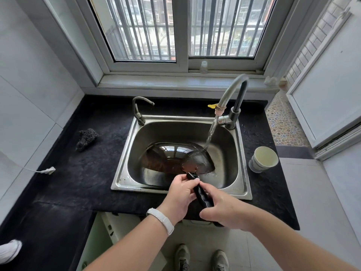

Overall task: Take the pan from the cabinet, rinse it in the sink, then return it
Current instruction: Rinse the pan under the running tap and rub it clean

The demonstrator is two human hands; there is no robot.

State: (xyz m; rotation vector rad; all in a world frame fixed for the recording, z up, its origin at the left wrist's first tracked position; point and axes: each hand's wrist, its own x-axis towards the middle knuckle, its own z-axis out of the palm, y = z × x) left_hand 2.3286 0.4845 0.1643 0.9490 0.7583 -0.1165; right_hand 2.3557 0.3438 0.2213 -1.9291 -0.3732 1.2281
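Observation:
A dark pan (172, 157) lies tilted in the steel sink (237, 145), its bowl facing up and brownish inside. Water runs from the tall faucet (232, 90) onto the pan's right side near the handle. The pan's black handle (201, 194) sticks out over the sink's front rim. My left hand (180, 196) grips the handle close to the pan. My right hand (220, 208) grips the handle's outer end. A white band sits on my left wrist.
A small second tap (139, 108) stands at the sink's back left. A dark scrubber (86, 138) lies on the black counter (78, 182) to the left, a white plug (47, 170) near it. Stacked cups (262, 159) stand right of the sink. An open cabinet door (101, 237) is below.

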